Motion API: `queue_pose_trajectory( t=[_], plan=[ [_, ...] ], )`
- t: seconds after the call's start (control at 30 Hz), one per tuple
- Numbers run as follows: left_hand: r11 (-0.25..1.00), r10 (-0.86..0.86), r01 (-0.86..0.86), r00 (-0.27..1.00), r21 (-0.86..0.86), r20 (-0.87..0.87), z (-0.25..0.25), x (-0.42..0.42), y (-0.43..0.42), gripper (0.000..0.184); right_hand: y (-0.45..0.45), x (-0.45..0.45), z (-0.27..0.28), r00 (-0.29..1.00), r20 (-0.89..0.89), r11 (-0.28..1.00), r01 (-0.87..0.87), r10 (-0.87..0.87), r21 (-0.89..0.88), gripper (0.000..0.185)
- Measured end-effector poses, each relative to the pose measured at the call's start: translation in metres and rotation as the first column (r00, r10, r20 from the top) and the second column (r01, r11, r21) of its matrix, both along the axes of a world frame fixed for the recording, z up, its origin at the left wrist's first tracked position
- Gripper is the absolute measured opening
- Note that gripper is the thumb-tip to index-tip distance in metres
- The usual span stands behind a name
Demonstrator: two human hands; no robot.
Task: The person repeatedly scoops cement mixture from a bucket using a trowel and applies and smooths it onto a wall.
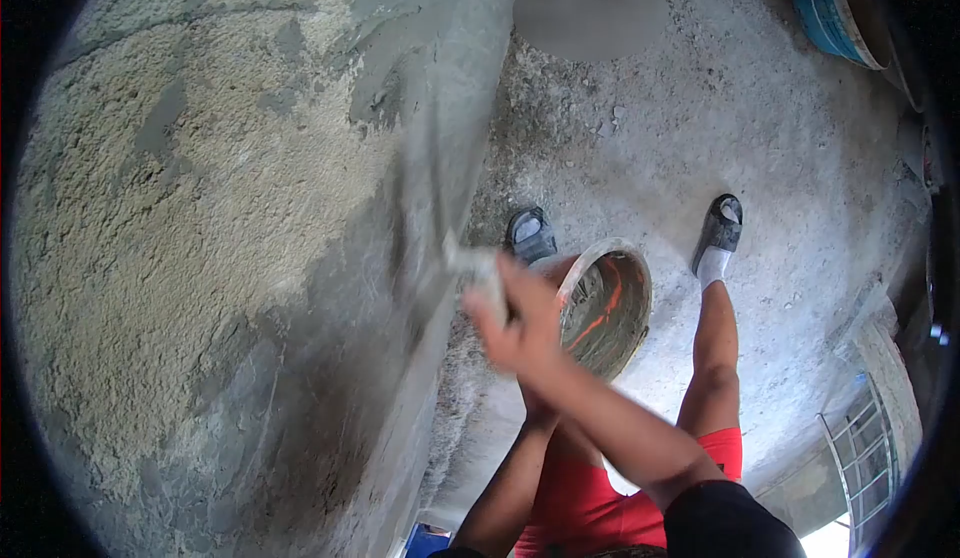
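Note:
My right hand [520, 323] is wrapped around the pale, mortar-smeared handle of a plastering trowel [470, 258]. Motion smears the tool, and its blade, seen nearly edge-on, is close to the wet grey plaster [350, 298] on the wall; whether it touches is unclear. Only the forearm of my left arm shows, coming up from below; the left hand itself is hidden behind my right hand and forearm. Just beyond my right hand a bucket [640, 308] stands tilted toward me in view, with grey mortar [590, 313] and an orange-red streak inside.
Rough, bare wall [200, 238] fills the left side. My sandalled feet [530, 233] stand on the dusty concrete floor [640, 148]. A blue bucket [830, 23] is at the upper right, and a metal rack [860, 453] stands at the lower right.

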State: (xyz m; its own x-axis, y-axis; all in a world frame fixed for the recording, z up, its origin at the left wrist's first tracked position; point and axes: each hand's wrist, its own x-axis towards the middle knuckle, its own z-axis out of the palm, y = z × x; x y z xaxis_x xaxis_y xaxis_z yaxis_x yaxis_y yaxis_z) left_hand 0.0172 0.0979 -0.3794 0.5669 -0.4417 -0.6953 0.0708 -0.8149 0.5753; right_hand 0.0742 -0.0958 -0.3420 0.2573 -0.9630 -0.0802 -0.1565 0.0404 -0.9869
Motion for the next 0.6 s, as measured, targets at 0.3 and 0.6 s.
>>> queue_pose_trajectory(
  t=[0.3, 0.6],
  plan=[
    [0.957, -0.26, 0.258, 0.966, 0.13, -0.002, -0.002, -0.008, 0.024, 0.035, -0.026, 0.036, 0.027, 0.98, 0.2, 0.993, 0.029, -0.005, -0.118, 0.047],
    [0.945, -0.308, 0.311, 0.95, 0.097, -0.043, -0.007, 0.007, 0.019, 0.033, -0.052, 0.03, -0.056, 0.995, -0.022, 0.968, 0.095, -0.093, 0.233, 0.038]
  ],
)
